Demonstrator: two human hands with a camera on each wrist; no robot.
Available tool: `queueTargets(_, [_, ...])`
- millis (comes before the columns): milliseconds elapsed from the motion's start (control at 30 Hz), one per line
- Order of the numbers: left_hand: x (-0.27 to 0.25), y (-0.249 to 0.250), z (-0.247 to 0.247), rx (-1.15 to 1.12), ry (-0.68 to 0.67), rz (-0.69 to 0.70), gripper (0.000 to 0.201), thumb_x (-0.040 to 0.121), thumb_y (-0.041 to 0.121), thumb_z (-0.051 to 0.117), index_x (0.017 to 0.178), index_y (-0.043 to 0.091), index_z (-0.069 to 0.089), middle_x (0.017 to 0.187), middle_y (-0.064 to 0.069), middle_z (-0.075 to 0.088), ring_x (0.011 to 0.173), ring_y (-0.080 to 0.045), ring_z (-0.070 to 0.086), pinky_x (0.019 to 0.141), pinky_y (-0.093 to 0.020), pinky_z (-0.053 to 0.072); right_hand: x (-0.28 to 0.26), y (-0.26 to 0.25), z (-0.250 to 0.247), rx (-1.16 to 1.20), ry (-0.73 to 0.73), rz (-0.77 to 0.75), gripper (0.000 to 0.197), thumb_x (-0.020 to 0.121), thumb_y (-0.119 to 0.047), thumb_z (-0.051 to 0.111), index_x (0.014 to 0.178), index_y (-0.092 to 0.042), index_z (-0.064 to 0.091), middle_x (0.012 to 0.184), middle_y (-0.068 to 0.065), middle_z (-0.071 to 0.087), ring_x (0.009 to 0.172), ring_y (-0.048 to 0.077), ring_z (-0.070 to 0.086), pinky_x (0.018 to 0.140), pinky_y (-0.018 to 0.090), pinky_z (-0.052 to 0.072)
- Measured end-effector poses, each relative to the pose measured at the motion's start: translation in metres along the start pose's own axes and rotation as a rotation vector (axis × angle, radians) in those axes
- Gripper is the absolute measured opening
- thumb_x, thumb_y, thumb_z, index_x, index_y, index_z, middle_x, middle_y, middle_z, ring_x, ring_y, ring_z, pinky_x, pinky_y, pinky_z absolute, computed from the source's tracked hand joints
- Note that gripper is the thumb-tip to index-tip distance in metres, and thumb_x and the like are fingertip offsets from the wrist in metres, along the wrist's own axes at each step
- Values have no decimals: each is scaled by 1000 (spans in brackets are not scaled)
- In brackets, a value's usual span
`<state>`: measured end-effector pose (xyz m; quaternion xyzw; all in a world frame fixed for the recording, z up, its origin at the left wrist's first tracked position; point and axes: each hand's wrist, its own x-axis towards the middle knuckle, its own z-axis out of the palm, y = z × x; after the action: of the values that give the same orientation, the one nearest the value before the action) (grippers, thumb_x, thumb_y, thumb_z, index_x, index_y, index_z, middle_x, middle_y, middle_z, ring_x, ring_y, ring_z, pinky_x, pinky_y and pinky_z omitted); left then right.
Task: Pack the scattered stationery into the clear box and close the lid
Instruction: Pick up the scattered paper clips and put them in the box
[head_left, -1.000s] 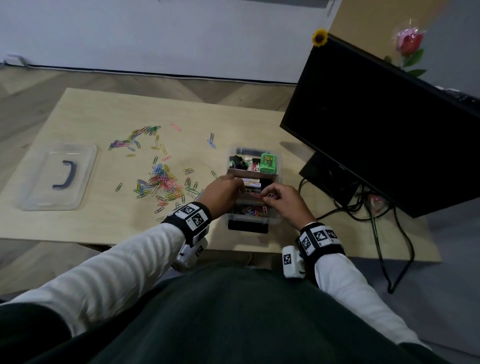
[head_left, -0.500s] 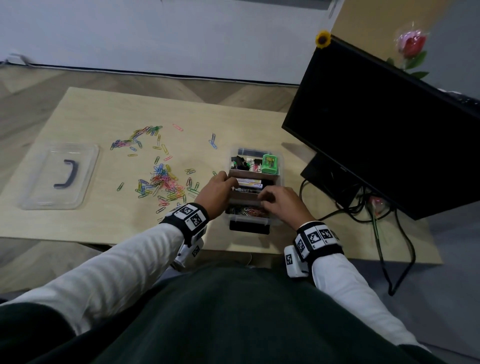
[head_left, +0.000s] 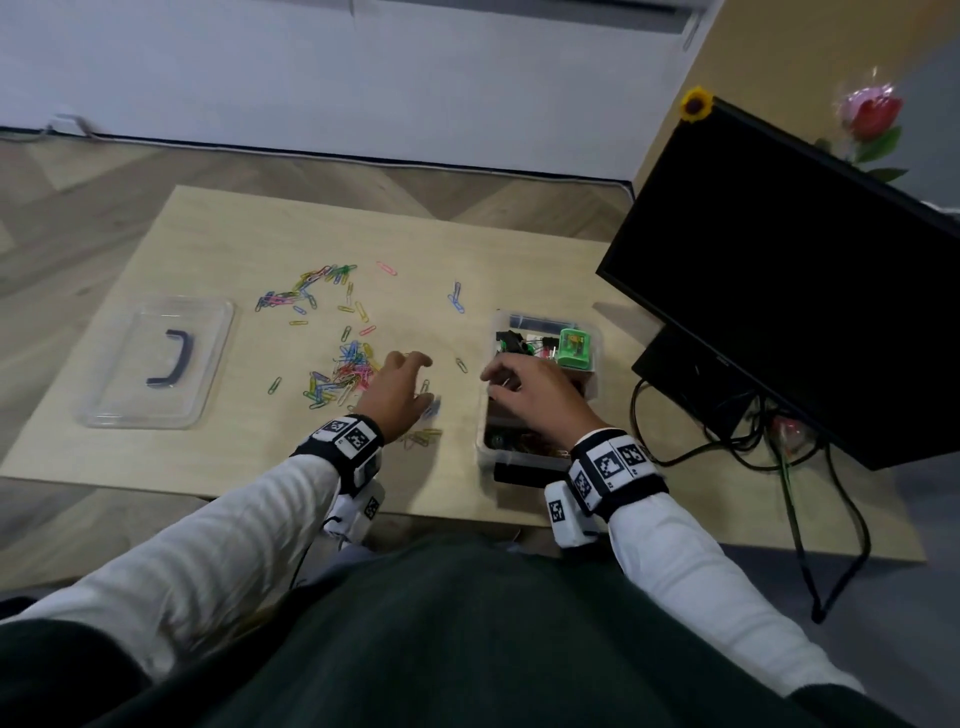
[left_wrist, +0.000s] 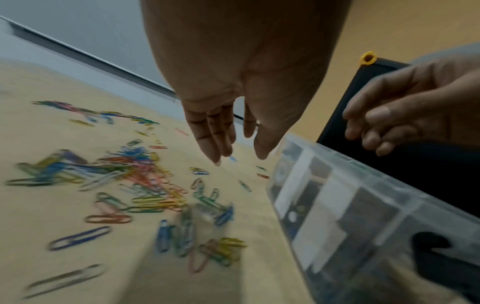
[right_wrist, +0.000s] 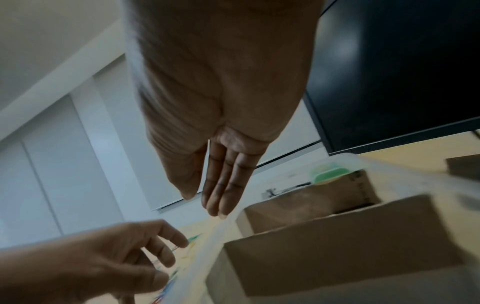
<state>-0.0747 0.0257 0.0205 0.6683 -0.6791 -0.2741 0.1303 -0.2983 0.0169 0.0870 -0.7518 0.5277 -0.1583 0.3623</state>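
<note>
The left hand (head_left: 400, 392), its grip open and empty, hovers over the paper clips (head_left: 345, 371) scattered on the bench (head_left: 218, 239) just left of the clear box (head_left: 540, 410), probably to gather more, while the right hand (head_left: 535, 400), grip relaxed and empty, hangs above the box.

One clear box (head_left: 540, 452), one lid (head_left: 156, 364), one monitor (head_left: 789, 270), dozens of scattered paper clips (head_left: 343, 371)

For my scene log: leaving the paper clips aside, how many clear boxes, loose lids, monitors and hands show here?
Clear box: 1
Lid: 1
Monitor: 1
Hands: 2 (left hand, right hand)
Total: 5
</note>
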Motion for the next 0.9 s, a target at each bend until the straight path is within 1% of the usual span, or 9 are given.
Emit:
queueTargets(133, [-5,-56,-1,149,-90,-214,89,77,35,78,148,18,27,149,-18,22,134,-40,34,107,-49,38,27,-24,25,-75,-109,-37,20,92,-20,67,111,-19,67,105,-2,65,92,11,63,82,30,53])
queueTargets(267, [-9,-100,-2,221,-154,-398,105,73,39,81,152,24,13,158,-16,4,142,-41,19,107,-56,35,53,-44,56,-253,-330,22,45,94,-28,62,137,-15,52,135,10,49,121,25,51,98,35,41])
queueTargets(367, [-5,-122,0,205,-200,-482,103,75,43,78,151,15,13,156,-19,9,140,-45,20,109,-56,33,73,-49,82,-363,-488,131,57,96,-32,59,144,-8,42,143,19,40,122,34,51,99,39,44])
queueTargets(467, [-2,-126,3,202,-259,-451,97,80,43,72,150,11,12,156,-20,11,139,-46,21,110,-54,32,90,-48,108,-445,-529,270,53,96,-31,58,139,-2,44,141,26,40,119,38,53,94,40,47])
queueTargets(533, [2,-125,6,204,-283,-368,89,82,40,70,147,9,18,155,-19,13,139,-44,21,110,-53,32,99,-44,122,-473,-483,390,57,95,-30,58,140,0,41,146,30,35,124,41,50,100,45,46])
queueTargets(667, [12,-123,-3,158,-341,-153,68,86,30,66,142,13,33,150,-15,29,131,-35,39,103,-47,41,111,-39,148,-456,-476,546,62,95,-29,56,144,3,34,146,27,31,129,45,44,107,48,41])
queueTargets(767, [24,-133,-25,152,-260,-92,43,91,31,58,131,19,49,131,-11,49,113,-32,55,91,-40,48,119,-39,159,-424,-499,489,43,94,-27,58,127,-1,54,132,24,50,114,39,55,92,40,49])
queueTargets(833, [35,-146,-42,133,-167,-109,40,96,31,52,133,17,50,128,-12,51,109,-32,57,89,-37,47,130,-38,156,-356,-402,455,32,94,-25,57,117,-3,59,121,18,61,104,35,61,79,35,48])
queueTargets(900, [48,-161,-61,117,-112,-154,43,96,31,51,137,15,47,133,-15,47,110,-33,57,91,-39,47,146,-36,148,-298,-280,497,37,93,-25,55,124,-4,54,127,18,55,110,36,58,81,36,46])
